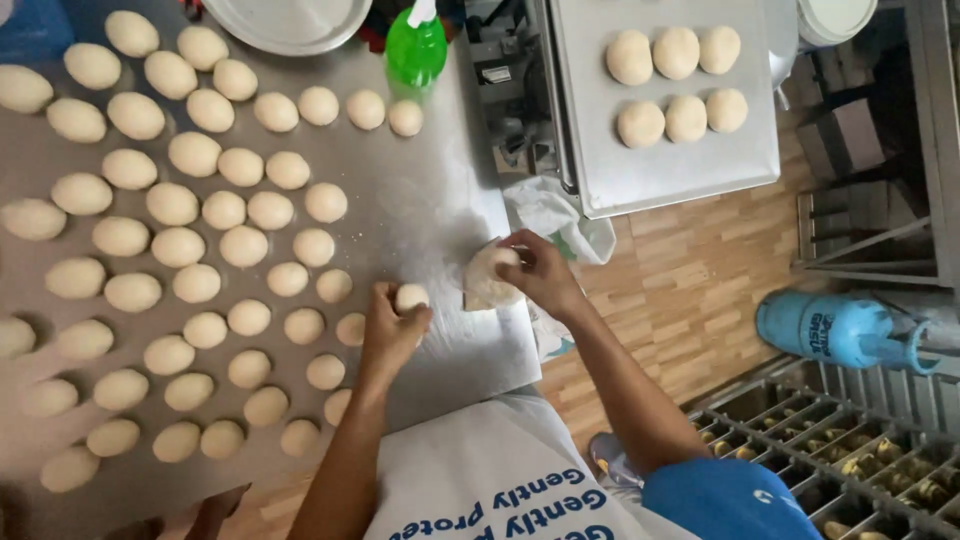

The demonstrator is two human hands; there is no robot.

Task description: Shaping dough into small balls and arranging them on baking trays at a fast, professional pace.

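We see a small dough ball [411, 296] pinched at the fingertips of the left hand [390, 330], just above the floured part of the metal table [440, 190]. The ball is nearly round, so it shows no clear long axis and points no particular way. The left hand is curled narrowly around it, thumb and fingers closed on the ball, with the forearm running from the lower edge of the view up and to the right toward the table.

Just beside it to the right lies a larger lump of dough [487, 277] at the table's near corner, its longer side running roughly toward and away from us. The right hand [540, 275] is cupped over the right side of this lump, fingers bent and gripping it; the right forearm slants down to the right to a blue sleeve [725, 500].

To the left, many rounded dough balls [222, 210] sit in slanting rows on the table, apart from one another. At the table's far edge stand a green spray bottle [416, 48] and a pale round dish [288, 22]. Beyond the table's right edge, a metal tray [680, 170] carries six dough balls in two rows. A blue cylinder [830, 328] lies on the wooden floor [680, 290] farther right.
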